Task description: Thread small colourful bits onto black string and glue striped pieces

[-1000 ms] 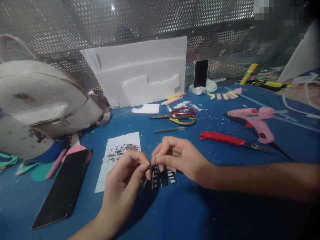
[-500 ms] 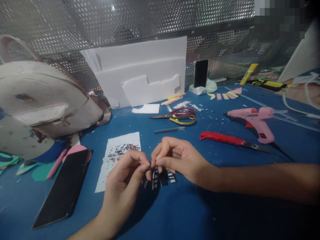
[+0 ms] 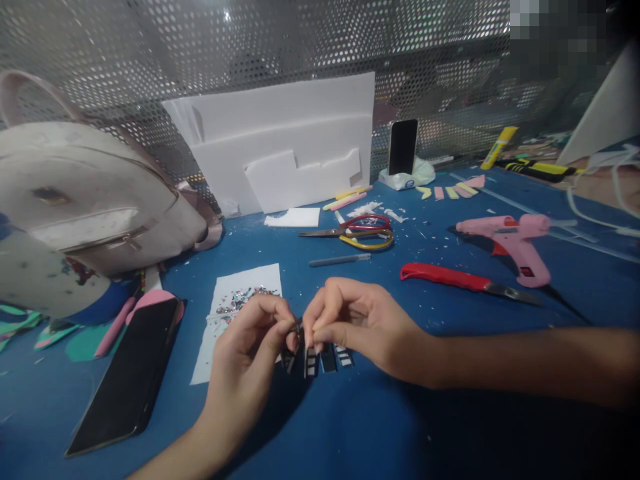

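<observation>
My left hand (image 3: 253,353) is closed in a pinch, with a bit of something dark showing at its fingertips. Just below those fingertips is a small dark-and-light strip (image 3: 289,361); whether it is held or lies on the table I cannot tell. Thumb and fingers of my right hand (image 3: 367,327) are pinched together close by, over a black-and-white striped strip (image 3: 311,364). What sits in that pinch is hidden. To its right lie a plain dark strip (image 3: 328,361) and another striped strip (image 3: 345,357), both partly covered by the right hand.
White paper (image 3: 205,357) with colourful flakes (image 3: 245,299) lies by my left hand, near a black phone (image 3: 125,380). Beyond are a pen (image 3: 340,260), scissors (image 3: 367,233), a red-handled knife (image 3: 445,275) and a pink glue gun (image 3: 507,233). A backpack (image 3: 100,173) stands left.
My hands, whose fingertips met before, are now slightly apart. The left has shifted a little left, and the right fingertips have lowered over the striped strip.
</observation>
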### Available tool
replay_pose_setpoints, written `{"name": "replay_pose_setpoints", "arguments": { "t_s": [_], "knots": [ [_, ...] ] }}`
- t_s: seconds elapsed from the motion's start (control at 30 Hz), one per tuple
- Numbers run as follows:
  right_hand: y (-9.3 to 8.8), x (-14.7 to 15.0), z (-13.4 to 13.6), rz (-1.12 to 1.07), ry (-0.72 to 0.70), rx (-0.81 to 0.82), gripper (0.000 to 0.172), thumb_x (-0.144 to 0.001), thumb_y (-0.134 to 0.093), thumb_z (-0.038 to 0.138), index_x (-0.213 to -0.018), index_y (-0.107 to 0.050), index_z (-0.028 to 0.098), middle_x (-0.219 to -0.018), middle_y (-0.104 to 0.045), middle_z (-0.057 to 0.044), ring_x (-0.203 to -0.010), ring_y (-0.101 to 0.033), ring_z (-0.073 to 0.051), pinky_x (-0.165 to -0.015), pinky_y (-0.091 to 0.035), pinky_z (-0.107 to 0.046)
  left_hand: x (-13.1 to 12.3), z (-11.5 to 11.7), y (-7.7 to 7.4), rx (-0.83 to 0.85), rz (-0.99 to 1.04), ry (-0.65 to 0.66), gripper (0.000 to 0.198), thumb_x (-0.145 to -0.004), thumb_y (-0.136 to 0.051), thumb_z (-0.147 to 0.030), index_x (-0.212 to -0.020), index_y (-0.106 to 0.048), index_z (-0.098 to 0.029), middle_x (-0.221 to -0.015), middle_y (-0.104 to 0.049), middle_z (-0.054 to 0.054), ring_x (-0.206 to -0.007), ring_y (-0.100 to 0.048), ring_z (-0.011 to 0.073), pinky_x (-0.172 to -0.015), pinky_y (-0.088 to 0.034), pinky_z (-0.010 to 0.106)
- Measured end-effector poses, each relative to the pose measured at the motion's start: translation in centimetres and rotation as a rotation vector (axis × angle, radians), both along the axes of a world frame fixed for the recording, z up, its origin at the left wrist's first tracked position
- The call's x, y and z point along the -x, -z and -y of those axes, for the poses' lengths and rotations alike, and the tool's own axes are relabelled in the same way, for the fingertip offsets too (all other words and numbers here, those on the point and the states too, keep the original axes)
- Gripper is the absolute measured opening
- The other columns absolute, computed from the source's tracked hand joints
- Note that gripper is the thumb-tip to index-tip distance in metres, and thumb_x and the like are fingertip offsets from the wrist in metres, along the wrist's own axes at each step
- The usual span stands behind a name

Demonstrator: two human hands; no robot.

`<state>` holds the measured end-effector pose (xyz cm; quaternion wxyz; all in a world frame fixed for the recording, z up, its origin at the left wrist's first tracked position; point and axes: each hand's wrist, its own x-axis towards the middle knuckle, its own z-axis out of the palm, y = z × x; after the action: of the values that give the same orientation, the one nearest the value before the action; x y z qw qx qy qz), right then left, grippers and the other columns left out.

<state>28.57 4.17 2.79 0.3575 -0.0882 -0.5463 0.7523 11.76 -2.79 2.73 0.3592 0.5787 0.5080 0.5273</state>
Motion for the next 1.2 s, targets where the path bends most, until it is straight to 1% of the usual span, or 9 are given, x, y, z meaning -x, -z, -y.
{"name": "replay_pose_setpoints", "arguments": {
  "t_s": [0.1, 0.2, 0.3, 0.47, 0.57, 0.77, 0.9, 1.07, 1.2],
  "knots": [
    [-0.1, -0.2, 0.0, 0.003, 0.006, -0.051, 0.015, -0.085, -0.064, 0.01, -0.075, -0.054, 0.015, -0.086, -0.064, -0.003, -0.082, -0.064, -0.013, -0.08, -0.05, -0.03, 0.1, -0.2, 0.1, -0.014, -0.018, -0.008, 0.013, -0.095, -0.051, -0.02, -0.083, -0.054, -0.021, -0.065, -0.054, -0.005, -0.059, -0.052, 0.008, -0.054, -0.04, 0.015],
    [0.2, -0.3, -0.3, 0.053, 0.106, -0.093, 0.012, -0.086, -0.065, 0.014, -0.077, -0.057, 0.015, -0.087, -0.064, -0.002, -0.078, -0.062, -0.011, -0.074, -0.048, -0.026, 0.1, -0.1, 0.2, -0.029, -0.043, 0.0, 0.013, -0.095, -0.051, -0.019, -0.083, -0.055, -0.021, -0.066, -0.054, -0.005, -0.059, -0.052, 0.0073, -0.054, -0.04, 0.014],
    [0.5, -0.2, -0.7, 0.093, 0.187, -0.151, 0.009, -0.085, -0.067, 0.017, -0.082, -0.059, 0.016, -0.087, -0.061, -0.001, -0.081, -0.058, -0.011, -0.074, -0.046, -0.024, 0.0, 0.0, 0.2, -0.049, -0.053, -0.012, 0.013, -0.095, -0.051, -0.019, -0.083, -0.056, -0.021, -0.065, -0.055, -0.005, -0.059, -0.053, 0.0071, -0.055, -0.042, 0.013],
    [0.4, -0.3, -0.8, 0.209, 0.153, -0.224, 0.015, -0.083, -0.07, 0.021, -0.094, -0.061, 0.017, -0.089, -0.061, 0.0, -0.079, -0.057, -0.01, -0.071, -0.046, -0.022, -0.2, 0.1, 0.3, -0.057, -0.037, -0.009, 0.01, -0.094, -0.054, -0.017, -0.086, -0.058, -0.021, -0.066, -0.058, -0.005, -0.06, -0.055, 0.0073, -0.056, -0.045, 0.013],
    [0.4, -0.4, -0.8, 0.238, 0.143, -0.234, 0.007, -0.086, -0.067, 0.021, -0.09, -0.063, 0.017, -0.083, -0.062, 0.001, -0.077, -0.058, -0.009, -0.071, -0.046, -0.022, -0.1, 0.2, 0.4, -0.059, -0.035, -0.001, 0.01, -0.094, -0.054, -0.016, -0.086, -0.058, -0.022, -0.066, -0.059, -0.005, -0.059, -0.056, 0.0071, -0.056, -0.045, 0.013],
    [0.8, -0.2, -1.0, 0.249, 0.139, -0.183, 0.008, -0.085, -0.068, 0.023, -0.086, -0.065, 0.016, -0.079, -0.063, 0.001, -0.074, -0.059, -0.01, -0.07, -0.046, -0.023, 0.0, 0.2, 0.5, -0.072, -0.058, 0.001, 0.01, -0.094, -0.054, -0.016, -0.086, -0.058, -0.021, -0.068, -0.059, -0.005, -0.06, -0.057, 0.0066, -0.057, -0.046, 0.012],
    [0.8, 0.0, -0.9, 0.211, 0.089, -0.089, 0.011, -0.083, -0.07, 0.024, -0.085, -0.063, 0.015, -0.077, -0.064, 0.0, -0.073, -0.061, -0.011, -0.069, -0.047, -0.024, -0.1, 0.1, 0.4, -0.079, -0.07, -0.003, 0.011, -0.093, -0.054, -0.016, -0.085, -0.058, -0.021, -0.066, -0.059, -0.005, -0.06, -0.057, 0.0062, -0.057, -0.046, 0.011],
    [0.8, 0.2, -0.8, 0.103, 0.046, 0.021, 0.011, -0.082, -0.07, 0.019, -0.08, -0.06, 0.015, -0.082, -0.064, -0.001, -0.076, -0.064, -0.011, -0.074, -0.05, -0.025, -0.2, 0.0, 0.3, -0.077, -0.049, -0.004, 0.011, -0.093, -0.054, -0.016, -0.084, -0.058, -0.021, -0.066, -0.058, -0.005, -0.06, -0.056, 0.0065, -0.056, -0.046, 0.011],
    [0.5, 0.2, -0.6, 0.121, 0.045, 0.047, 0.013, -0.082, -0.07, 0.02, -0.078, -0.058, 0.015, -0.082, -0.064, -0.001, -0.074, -0.064, -0.01, -0.071, -0.05, -0.024, -0.3, -0.1, 0.3, -0.081, -0.048, 0.005, 0.011, -0.093, -0.055, -0.018, -0.083, -0.058, -0.021, -0.066, -0.058, -0.005, -0.06, -0.056, 0.007, -0.056, -0.046, 0.012]
  ]
}}
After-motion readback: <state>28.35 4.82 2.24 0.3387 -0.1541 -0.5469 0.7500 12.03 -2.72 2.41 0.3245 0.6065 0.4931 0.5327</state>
